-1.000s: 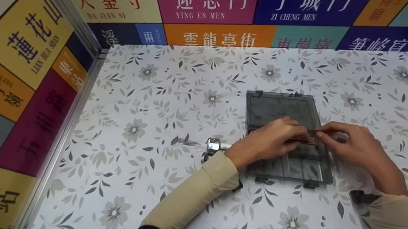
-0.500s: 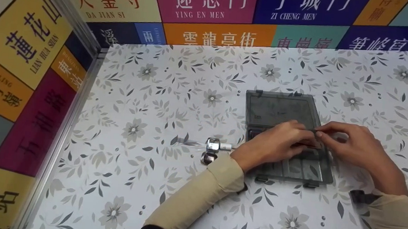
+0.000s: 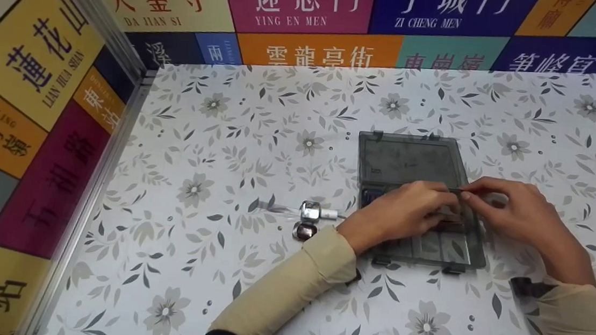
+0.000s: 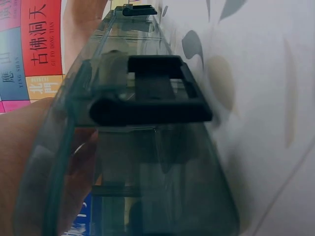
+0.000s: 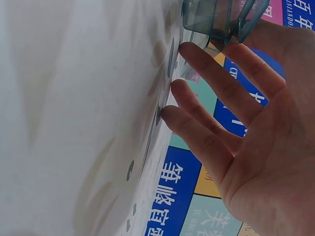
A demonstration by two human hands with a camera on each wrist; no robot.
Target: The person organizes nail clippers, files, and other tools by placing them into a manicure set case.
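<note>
A smoky clear plastic compartment box (image 3: 412,158) lies with its lid laid back on the table. My left hand (image 3: 404,212) reaches over it, fingers bent down into the compartments; a reddish-brown patch shows beneath them, and I cannot tell whether they hold it. In the left wrist view, the box wall with its black latch (image 4: 152,91) covers most of the left hand (image 4: 19,162). My right hand (image 3: 520,214) pinches the box's right edge near the hinge between thumb and index finger. The right wrist view has the other fingers of the right hand (image 5: 246,128) spread, tips at the tabletop.
Left of the box lie a square shiny piece (image 3: 310,212) with a clear strip and a white end, and a dark oval shiny piece (image 3: 304,232). A flower-patterned cloth (image 3: 258,131) covers the table. Colourful panels with lettering (image 3: 301,6) stand behind and at the left.
My left hand has shifted slightly right and towards me over the compartments, uncovering a dark item in the box's left compartment and the oval piece on the table. My right hand has stayed put.
</note>
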